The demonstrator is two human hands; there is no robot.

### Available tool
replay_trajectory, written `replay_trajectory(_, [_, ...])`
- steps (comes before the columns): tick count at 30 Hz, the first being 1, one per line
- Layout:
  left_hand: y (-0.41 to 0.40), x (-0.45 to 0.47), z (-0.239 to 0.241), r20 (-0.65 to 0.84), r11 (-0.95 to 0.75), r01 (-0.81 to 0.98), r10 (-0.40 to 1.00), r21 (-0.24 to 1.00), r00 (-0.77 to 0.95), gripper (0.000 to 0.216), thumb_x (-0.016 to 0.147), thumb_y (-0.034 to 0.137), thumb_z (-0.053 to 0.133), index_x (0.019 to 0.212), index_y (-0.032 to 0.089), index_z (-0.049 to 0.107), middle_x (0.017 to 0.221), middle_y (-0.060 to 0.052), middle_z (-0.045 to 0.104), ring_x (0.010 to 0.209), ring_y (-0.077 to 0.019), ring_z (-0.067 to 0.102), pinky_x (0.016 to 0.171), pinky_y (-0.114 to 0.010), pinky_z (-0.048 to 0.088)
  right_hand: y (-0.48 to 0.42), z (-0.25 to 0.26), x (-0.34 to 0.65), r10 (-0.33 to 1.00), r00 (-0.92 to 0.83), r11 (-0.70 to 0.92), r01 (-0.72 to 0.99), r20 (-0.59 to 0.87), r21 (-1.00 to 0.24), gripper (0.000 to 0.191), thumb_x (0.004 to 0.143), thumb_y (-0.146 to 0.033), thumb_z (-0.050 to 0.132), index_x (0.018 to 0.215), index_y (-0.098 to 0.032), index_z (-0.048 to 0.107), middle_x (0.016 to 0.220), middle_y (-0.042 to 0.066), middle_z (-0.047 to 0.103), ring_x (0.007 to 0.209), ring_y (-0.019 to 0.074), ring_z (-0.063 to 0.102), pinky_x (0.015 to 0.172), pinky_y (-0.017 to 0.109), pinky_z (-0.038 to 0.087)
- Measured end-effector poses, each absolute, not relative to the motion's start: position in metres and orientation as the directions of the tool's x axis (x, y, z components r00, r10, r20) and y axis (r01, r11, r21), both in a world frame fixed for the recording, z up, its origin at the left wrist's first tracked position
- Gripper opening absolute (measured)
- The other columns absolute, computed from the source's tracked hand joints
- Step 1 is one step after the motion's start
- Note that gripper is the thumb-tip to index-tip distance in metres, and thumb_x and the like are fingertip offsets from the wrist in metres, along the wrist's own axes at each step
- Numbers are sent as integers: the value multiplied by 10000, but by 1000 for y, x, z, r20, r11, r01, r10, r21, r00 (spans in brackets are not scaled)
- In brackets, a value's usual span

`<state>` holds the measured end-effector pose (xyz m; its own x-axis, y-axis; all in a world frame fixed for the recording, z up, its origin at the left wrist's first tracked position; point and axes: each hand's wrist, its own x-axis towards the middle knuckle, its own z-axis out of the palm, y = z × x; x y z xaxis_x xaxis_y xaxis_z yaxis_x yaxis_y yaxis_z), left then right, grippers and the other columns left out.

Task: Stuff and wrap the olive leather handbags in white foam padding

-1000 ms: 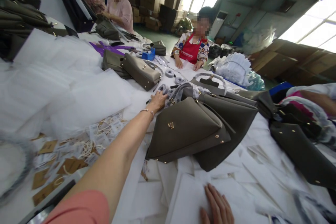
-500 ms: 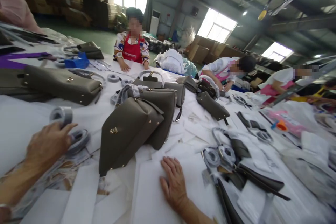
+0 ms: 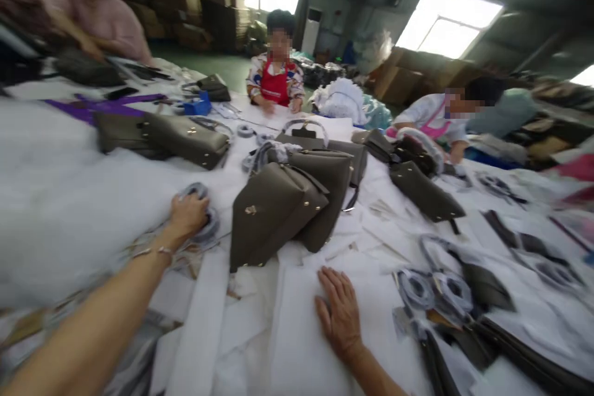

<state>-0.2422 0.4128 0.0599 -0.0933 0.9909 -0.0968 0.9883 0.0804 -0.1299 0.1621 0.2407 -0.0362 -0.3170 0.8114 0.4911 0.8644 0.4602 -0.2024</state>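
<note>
My left hand (image 3: 188,216) reaches out at the left, its fingers bent around a grey, plastic-wrapped coil (image 3: 192,188). A second grey coil (image 3: 210,228) lies beside that hand, partly covered by it. Near the front, my right hand (image 3: 342,312) rests flat with fingers stretched out on a stack of white sheets (image 3: 297,334). Between and beyond the hands, a dark olive-grey handbag (image 3: 273,216) with small gold fittings leans against another handbag (image 3: 327,179).
More handbags (image 3: 190,136) lie at the back left, near a blue object (image 3: 197,104). At right are wrapped coils (image 3: 415,289) and dark bag parts (image 3: 487,284). A co-worker in a red apron (image 3: 275,81) stands across the table; others work at both sides.
The view has swung left, so things appear farther right. My left arm has stretched farther forward, its hand still at the coils. My right hand stays flat on the sheets.
</note>
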Motion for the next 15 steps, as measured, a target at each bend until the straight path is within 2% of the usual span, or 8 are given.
replay_trajectory(1, [407,-242,64,-102,59,995,993,-74,-67,312,811,284,558,1080,160,653,1100,-118,653,1107,-313,571,1002,-463,396,241,-39,164,801,-322,470,861,505,-196,504,933,-262,501,1429,-188,458,1378,119,575,1304,278,487,1106,544,370])
replay_trajectory(4, [379,-264,73,-180,108,993,977,-42,-113,362,785,208,603,1144,174,642,1159,-152,635,1122,-317,579,967,-435,419,245,-47,167,793,-329,478,858,512,-189,509,962,-331,479,1446,-184,435,1390,137,557,1308,299,476,1118,558,337])
replay_trajectory(8, [329,-301,93,-368,132,988,925,77,-95,330,564,137,766,887,181,718,907,-84,707,869,-290,652,834,-405,492,245,-49,169,787,-356,492,855,505,-164,517,987,-394,433,1452,-170,424,1382,148,557,1296,308,482,1115,548,333])
replay_trajectory(10, [322,-310,102,-364,135,967,930,217,-49,372,514,167,800,879,185,731,973,-86,716,857,-306,659,830,-433,501,244,-50,169,774,-360,493,859,521,-139,525,995,-418,414,1456,-168,421,1371,145,564,1284,307,490,1106,539,341])
replay_trajectory(13, [348,-297,105,-218,104,860,976,500,9,405,695,358,734,1063,190,710,1215,-128,668,1062,-358,630,934,-456,471,245,-52,170,752,-368,494,864,547,-98,541,1001,-434,396,1473,-170,405,1362,140,571,1280,310,492,1093,530,349])
replay_trajectory(15, [384,-270,100,-130,49,743,990,667,51,481,844,461,597,1237,184,624,1306,-117,633,1151,-307,605,971,-389,468,247,-53,171,743,-382,499,864,550,-74,553,1002,-433,395,1488,-172,389,1362,138,571,1280,314,490,1084,524,353])
